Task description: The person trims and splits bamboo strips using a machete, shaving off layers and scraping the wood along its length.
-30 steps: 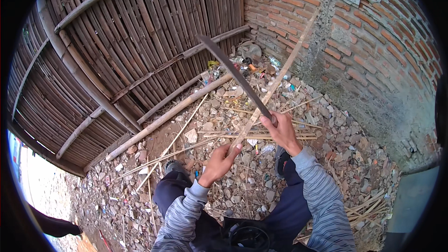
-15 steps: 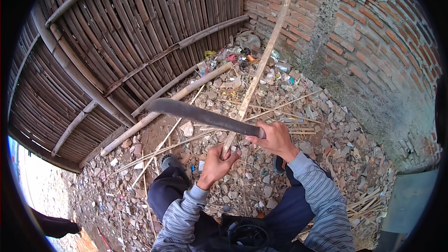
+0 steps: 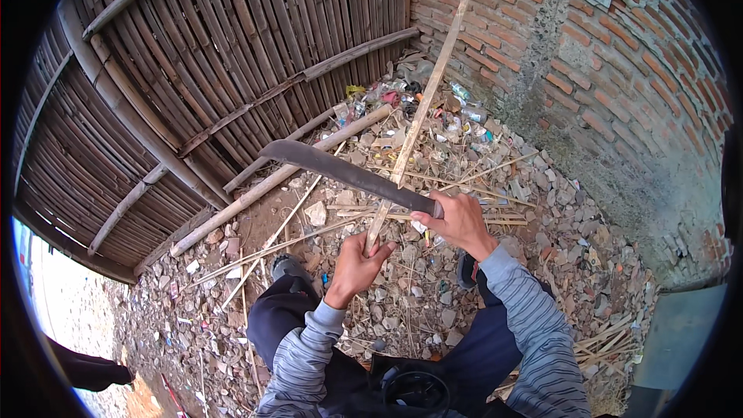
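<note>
My right hand [image 3: 458,224] is closed round the handle of a machete [image 3: 348,176], whose long dark blade points to the upper left, its broad tip curved. The blade lies across a long pale split-bamboo strip [image 3: 430,89], passing over it a little above my left hand. My left hand [image 3: 358,265] grips the near end of that strip between thumb and fingers. From there the strip slants up and away to the right, past the top of the view. The hand covers the strip's lower end. Whether the edge bites into the strip I cannot tell.
Rubble and thin bamboo slivers [image 3: 309,228] cover the ground, with litter [image 3: 410,97] in the far corner. A bamboo fence [image 3: 255,54] stands at left, a brick wall [image 3: 588,85] at right. A bamboo pole [image 3: 279,178] lies by the fence. Cut strips [image 3: 607,348] lie at lower right.
The machete has slid a little toward me along the strip, its tip now lower and further right. Both hands keep their holds; the whole view has shifted slightly.
</note>
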{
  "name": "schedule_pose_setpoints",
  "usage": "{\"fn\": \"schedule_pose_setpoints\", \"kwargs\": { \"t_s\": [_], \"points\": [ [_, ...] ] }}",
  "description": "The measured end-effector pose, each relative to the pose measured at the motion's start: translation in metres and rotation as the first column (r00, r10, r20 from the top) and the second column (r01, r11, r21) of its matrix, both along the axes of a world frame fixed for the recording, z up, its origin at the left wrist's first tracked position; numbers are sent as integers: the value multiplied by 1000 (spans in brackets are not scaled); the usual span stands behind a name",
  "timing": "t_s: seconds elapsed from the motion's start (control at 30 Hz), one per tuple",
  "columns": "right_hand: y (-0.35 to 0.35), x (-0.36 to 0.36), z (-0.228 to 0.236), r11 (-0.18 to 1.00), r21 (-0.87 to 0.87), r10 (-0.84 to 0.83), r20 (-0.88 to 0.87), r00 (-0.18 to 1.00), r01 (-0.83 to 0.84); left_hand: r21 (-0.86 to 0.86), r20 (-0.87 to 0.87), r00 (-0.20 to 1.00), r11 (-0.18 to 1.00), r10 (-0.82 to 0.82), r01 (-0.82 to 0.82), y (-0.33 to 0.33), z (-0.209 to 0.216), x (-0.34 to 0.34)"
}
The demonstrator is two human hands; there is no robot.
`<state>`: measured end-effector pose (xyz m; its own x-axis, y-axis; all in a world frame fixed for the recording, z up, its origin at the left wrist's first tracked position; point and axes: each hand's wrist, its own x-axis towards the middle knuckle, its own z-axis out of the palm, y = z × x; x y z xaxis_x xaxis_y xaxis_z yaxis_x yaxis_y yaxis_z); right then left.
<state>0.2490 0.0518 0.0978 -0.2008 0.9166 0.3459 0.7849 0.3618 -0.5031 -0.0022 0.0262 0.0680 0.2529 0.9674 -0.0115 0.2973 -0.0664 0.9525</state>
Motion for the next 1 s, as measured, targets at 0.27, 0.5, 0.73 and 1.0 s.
{"fn": "schedule_pose_setpoints", "kwargs": {
  "t_s": [0.27,0.5,0.73,1.0],
  "points": [
    [-4,-7,-18,990,78,101,175,979,-117,14,-54,998,1000,12,-12,-4,-7,-1],
    [1,1,-26,999,18,-49,7,999,49,-14,-65,998,1000,6,-7,-5,-17,-9],
    [-4,13,-35,984,179,-9,5,1000,8,-21,-34,998,998,-59,58,-15,4,-5],
    [-19,14,-33,977,211,-3,143,990,-27,90,-101,995,996,-2,11,-21,-2,6]
  ]
}}
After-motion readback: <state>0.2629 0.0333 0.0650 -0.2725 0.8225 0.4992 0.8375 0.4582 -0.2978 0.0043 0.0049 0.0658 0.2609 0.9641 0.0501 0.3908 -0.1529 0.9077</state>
